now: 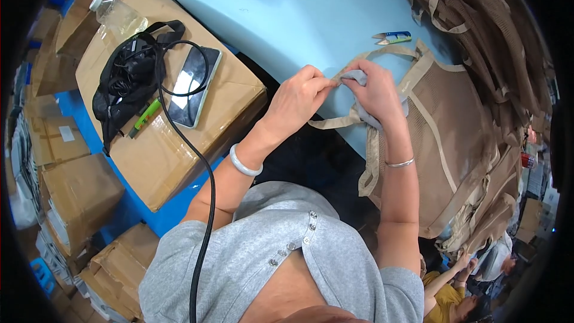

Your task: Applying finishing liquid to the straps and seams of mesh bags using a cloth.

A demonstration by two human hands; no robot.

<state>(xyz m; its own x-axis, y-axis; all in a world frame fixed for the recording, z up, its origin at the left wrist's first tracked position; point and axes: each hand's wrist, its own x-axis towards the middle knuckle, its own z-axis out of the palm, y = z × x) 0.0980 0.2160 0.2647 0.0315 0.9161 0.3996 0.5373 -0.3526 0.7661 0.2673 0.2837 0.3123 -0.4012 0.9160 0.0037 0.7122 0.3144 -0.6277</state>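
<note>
My left hand pinches a beige fabric strap of a brown mesh bag at the middle of the view. My right hand is closed on a small grey cloth at that strap, its fingertips close beside my left ones. The bag lies to the right on a light blue table, partly under my right forearm. Blue-and-green thread snips lie just beyond the bag's straps.
A cardboard box at left carries a phone, cabled black pouch, bottle and green tool. More boxes stand leftward. Mesh bags are piled at right. Co-workers are at lower right.
</note>
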